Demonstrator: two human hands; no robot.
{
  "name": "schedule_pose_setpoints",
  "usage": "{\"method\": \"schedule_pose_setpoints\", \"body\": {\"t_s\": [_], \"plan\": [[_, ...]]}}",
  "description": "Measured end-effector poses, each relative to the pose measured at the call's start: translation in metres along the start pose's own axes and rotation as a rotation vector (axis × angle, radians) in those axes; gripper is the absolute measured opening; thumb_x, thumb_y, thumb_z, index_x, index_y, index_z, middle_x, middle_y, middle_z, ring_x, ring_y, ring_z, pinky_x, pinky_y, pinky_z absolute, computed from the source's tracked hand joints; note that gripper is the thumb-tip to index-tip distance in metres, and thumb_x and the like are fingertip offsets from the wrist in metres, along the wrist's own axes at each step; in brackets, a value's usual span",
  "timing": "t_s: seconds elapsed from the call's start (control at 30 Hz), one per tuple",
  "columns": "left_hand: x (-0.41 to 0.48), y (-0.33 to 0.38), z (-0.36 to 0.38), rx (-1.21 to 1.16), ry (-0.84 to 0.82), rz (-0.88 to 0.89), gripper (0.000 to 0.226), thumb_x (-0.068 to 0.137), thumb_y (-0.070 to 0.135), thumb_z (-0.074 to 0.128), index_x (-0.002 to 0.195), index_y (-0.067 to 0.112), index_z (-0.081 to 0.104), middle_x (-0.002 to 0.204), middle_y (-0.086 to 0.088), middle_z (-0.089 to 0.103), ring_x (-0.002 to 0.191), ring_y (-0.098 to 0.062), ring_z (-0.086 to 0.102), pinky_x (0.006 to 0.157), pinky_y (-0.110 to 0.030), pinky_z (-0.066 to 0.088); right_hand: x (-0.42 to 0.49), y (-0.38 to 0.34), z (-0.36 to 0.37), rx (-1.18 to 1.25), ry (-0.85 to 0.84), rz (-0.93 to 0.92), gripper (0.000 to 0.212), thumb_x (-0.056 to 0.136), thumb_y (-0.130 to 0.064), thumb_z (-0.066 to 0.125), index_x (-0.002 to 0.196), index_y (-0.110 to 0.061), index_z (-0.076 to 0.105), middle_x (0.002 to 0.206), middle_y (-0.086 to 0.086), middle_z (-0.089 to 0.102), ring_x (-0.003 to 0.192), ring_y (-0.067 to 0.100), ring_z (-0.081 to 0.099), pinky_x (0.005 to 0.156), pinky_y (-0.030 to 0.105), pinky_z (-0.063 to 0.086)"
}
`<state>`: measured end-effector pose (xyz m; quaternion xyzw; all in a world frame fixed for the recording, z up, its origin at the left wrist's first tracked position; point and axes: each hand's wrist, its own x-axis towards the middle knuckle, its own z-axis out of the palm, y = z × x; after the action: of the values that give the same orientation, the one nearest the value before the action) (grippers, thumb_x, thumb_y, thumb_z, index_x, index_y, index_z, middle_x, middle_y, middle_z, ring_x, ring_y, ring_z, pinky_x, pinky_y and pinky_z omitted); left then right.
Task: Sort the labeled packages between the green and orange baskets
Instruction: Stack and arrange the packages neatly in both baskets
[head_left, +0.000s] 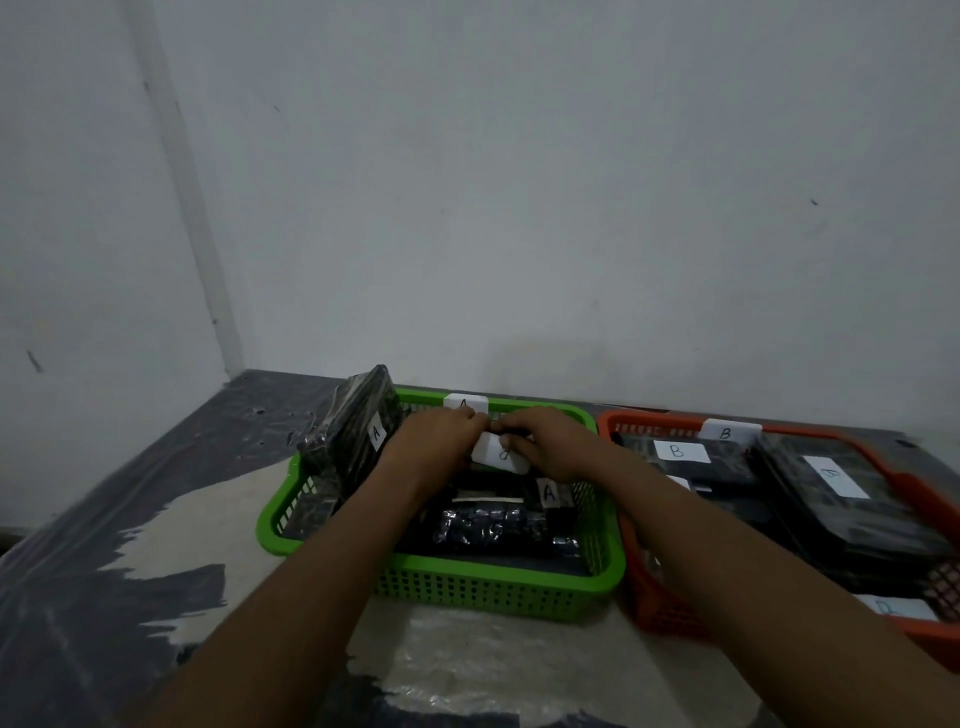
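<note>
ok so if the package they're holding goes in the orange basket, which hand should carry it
Probably the right hand: both hands grip the package over the green basket, and the orange basket lies on the right, so the left hand would have to cross over.

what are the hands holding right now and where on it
The left hand and right hand both grip a white-labelled package by its upper edge, one at each side, over the green basket.

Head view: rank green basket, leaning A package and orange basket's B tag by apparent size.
Largest: green basket.
Then leaning A package.
Smallest: B tag.
All at similar depth, so the order is safe.
</note>
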<state>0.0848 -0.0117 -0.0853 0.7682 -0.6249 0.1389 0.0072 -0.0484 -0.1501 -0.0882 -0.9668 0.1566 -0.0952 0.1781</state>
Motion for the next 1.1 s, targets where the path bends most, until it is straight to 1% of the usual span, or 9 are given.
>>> {"method": "schedule_pose_setpoints", "body": {"t_s": [0.33,0.6,0.67,0.73,0.8,0.83,0.9,1.0,1.1], "plan": [[-0.009,-0.029,-0.009,-0.227,0.090,-0.070,0.051,0.090,0.023,0.068,0.138,0.027,0.053,0.136,0.003,0.060,0.119,-0.025,0.060,0.090,-0.039,0.051,-0.023,0.010,-0.014,0.044,0.106,-0.001,0.055,0.084,-0.026,0.079,0.136,-0.023,0.059,0.128,-0.001,0.066,0.111,0.011,0.060,0.092,0.027,0.049],[-0.019,-0.026,-0.014,-0.358,0.179,-0.084,0.054,0.088,0.019,0.071,0.139,0.026,0.053,0.134,0.003,0.061,0.118,-0.022,0.060,0.091,-0.038,0.050,-0.030,0.004,-0.012,-0.043,0.235,-0.065,0.054,0.088,-0.021,0.074,0.139,-0.020,0.057,0.129,0.003,0.067,0.113,0.020,0.062,0.092,0.028,0.049],[-0.023,-0.015,-0.010,-0.553,0.361,-0.118,0.071,0.087,0.014,0.073,0.149,0.024,0.040,0.141,0.004,0.053,0.118,-0.016,0.059,0.095,-0.035,0.050,-0.035,0.000,-0.011,0.030,0.295,-0.029,0.053,0.087,-0.023,0.076,0.137,-0.021,0.059,0.127,0.002,0.068,0.111,0.018,0.063,0.094,0.035,0.054],[-0.023,0.005,-0.013,-0.979,0.506,-0.327,0.077,0.090,0.018,0.073,0.152,0.027,0.029,0.143,0.003,0.047,0.111,-0.009,0.059,0.095,-0.035,0.050,-0.040,-0.008,-0.008,0.178,0.425,0.045,0.050,0.083,-0.031,0.080,0.129,-0.018,0.064,0.121,-0.001,0.070,0.107,0.013,0.065,0.091,0.030,0.056],[-0.017,0.028,-0.022,-1.407,0.473,-0.543,0.052,0.092,0.029,0.070,0.137,0.026,0.045,0.133,0.000,0.060,0.098,-0.009,0.068,0.089,-0.037,0.057,-0.045,-0.024,-0.002,0.422,0.530,0.103,0.050,0.077,-0.035,0.085,0.120,-0.016,0.068,0.112,-0.005,0.073,0.099,0.006,0.068,0.083,0.017,0.056],[-0.014,0.038,-0.024,-1.450,0.441,-0.554,0.038,0.093,0.032,0.068,0.127,0.024,0.054,0.123,-0.002,0.067,0.093,-0.010,0.070,0.083,-0.034,0.060,-0.047,-0.032,0.003,0.550,0.567,0.115,0.047,0.076,-0.031,0.086,0.116,-0.014,0.068,0.107,-0.005,0.074,0.094,0.006,0.070,0.079,0.017,0.056],[-0.011,0.054,-0.027,-1.289,0.447,-0.444,0.028,0.094,0.032,0.067,0.120,0.021,0.063,0.110,0.002,0.070,0.089,-0.009,0.069,0.071,-0.023,0.059,-0.051,-0.044,0.014,0.721,0.647,0.144,0.038,0.080,-0.020,0.083,0.112,-0.009,0.067,0.101,0.001,0.075,0.093,0.012,0.072,0.080,0.027,0.060],[-0.013,0.062,-0.033,-1.145,0.419,-0.320,0.034,0.098,0.028,0.063,0.130,0.017,0.062,0.113,-0.001,0.070,0.097,-0.016,0.068,0.082,-0.035,0.060,-0.063,-0.048,0.021,0.809,0.651,0.198,0.038,0.084,-0.018,0.080,0.118,-0.012,0.063,0.109,0.002,0.073,0.099,0.012,0.071,0.087,0.037,0.060],[-0.013,0.056,-0.039,-1.075,0.339,-0.252,0.039,0.101,0.025,0.058,0.139,0.016,0.056,0.121,-0.007,0.069,0.098,-0.022,0.069,0.086,-0.044,0.059,-0.078,-0.034,0.012,0.826,0.580,0.199,0.068,0.082,-0.028,0.082,0.140,-0.022,0.049,0.128,-0.003,0.064,0.102,0.007,0.068,0.080,0.024,0.060]]}}
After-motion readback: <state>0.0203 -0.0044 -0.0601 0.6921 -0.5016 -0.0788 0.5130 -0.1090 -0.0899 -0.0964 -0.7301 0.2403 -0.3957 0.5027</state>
